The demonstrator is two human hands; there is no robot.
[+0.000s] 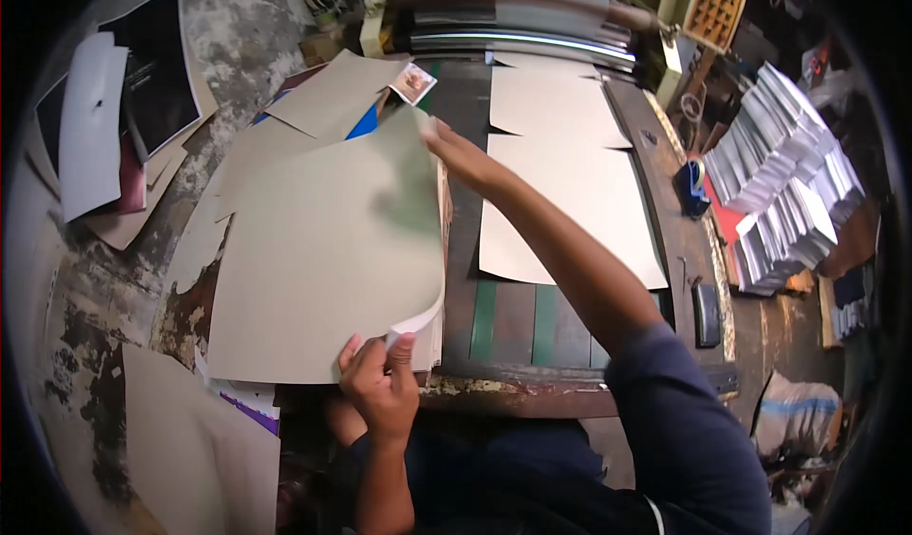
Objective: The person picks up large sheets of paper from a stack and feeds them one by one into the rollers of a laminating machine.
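Observation:
A large grey-beige card sheet lies on top of a stack of sheets at the left of a worn machine table. My left hand pinches the sheet's near right corner, curling it upward. My right hand reaches across and grips the sheet's far right corner. Two more beige sheets lie flat on the table's feed bed, leading to metal rollers at the back.
Loose card sheets and dark printed sheets litter the stained floor at left. A small picture card lies near the rollers. Stacks of silvery-white printed sheets sit at right beside a blue tape dispenser. An orange keypad device stands behind.

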